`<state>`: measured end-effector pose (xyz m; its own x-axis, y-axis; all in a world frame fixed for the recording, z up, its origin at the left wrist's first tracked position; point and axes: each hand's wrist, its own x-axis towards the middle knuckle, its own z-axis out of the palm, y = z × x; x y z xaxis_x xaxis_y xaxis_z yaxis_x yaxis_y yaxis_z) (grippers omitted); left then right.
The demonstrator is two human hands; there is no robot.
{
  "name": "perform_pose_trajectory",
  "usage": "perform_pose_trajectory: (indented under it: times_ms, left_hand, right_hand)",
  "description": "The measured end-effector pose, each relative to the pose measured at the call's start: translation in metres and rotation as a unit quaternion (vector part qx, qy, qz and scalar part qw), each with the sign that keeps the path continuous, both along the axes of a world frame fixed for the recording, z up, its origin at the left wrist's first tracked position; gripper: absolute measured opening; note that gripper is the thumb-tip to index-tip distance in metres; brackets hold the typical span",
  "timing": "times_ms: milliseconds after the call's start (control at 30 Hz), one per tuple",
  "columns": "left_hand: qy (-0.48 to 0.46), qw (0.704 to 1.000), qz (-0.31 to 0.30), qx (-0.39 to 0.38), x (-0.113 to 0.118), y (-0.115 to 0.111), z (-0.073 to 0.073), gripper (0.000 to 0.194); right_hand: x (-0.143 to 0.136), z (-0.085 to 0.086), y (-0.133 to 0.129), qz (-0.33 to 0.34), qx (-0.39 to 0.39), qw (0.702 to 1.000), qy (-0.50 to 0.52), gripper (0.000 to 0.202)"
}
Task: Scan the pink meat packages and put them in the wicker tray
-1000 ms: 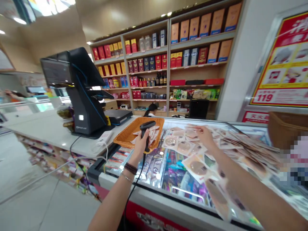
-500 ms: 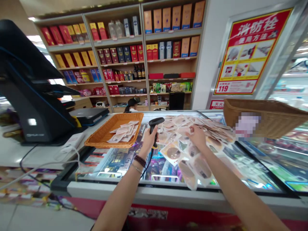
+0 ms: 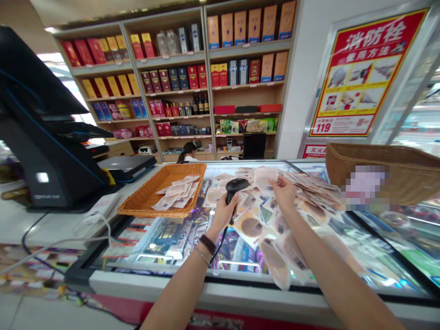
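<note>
My left hand (image 3: 224, 211) is wrapped round the handle of a black barcode scanner (image 3: 237, 185), its head facing right. A cable runs down from the handle. In my right hand (image 3: 283, 190) the fingertips pinch the edge of a clear plastic packet (image 3: 265, 178), lifted a little above the others. Beneath both hands lie several flat packets with round brownish contents (image 3: 251, 226), spread on the glass top of a chest freezer (image 3: 161, 247). A thick overlapping pile of packets (image 3: 314, 190) lies right of my right hand.
An orange wicker basket (image 3: 137, 204) with several packets in it stands to the left. Beyond it are a flat black device (image 3: 127, 166) and a black checkout terminal (image 3: 51, 137). A brown basket (image 3: 381, 158) sits at the right. A person (image 3: 188, 151) is behind the freezer, before the shelves.
The scanner in my left hand has moved right, towards the packets. My right hand has raised a packet from the spread, and its face now shows near the scanner.
</note>
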<state>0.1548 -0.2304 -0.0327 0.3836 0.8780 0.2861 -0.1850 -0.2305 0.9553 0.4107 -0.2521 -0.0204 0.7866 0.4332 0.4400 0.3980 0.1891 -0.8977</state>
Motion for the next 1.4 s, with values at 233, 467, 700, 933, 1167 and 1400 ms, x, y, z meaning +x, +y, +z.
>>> perform_pose_trajectory:
  times_ms: [233, 467, 700, 933, 1167, 1400]
  left_hand:
    - [0.044, 0.999, -0.007, 0.023, -0.001, -0.003, 0.002, 0.059]
    - [0.075, 0.997, -0.012, 0.012, -0.007, 0.002, 0.002, 0.056]
    - [0.085, 0.995, -0.046, 0.013, -0.008, 0.0, 0.002, 0.061]
    - [0.101, 0.992, -0.068, 0.018, -0.012, -0.003, 0.007, 0.062]
    - [0.087, 0.994, -0.072, 0.005, -0.013, -0.005, 0.007, 0.062]
    - [0.029, 0.999, -0.039, -0.01, -0.015, 0.0, 0.012, 0.067]
  right_hand:
    - [-0.017, -0.004, 0.021, 0.084, 0.014, 0.99, 0.116, 0.045]
    - [-0.022, -0.01, 0.02, 0.065, 0.009, 0.987, 0.147, 0.041]
    - [-0.021, -0.01, 0.018, 0.05, 0.014, 0.988, 0.147, 0.044]
    - [-0.026, -0.006, 0.014, 0.058, 0.036, 0.98, 0.188, 0.039]
    - [-0.029, -0.003, 0.01, 0.056, 0.027, 0.981, 0.186, 0.037]
    - [-0.031, 0.006, 0.009, 0.051, 0.056, 0.98, 0.184, 0.049]
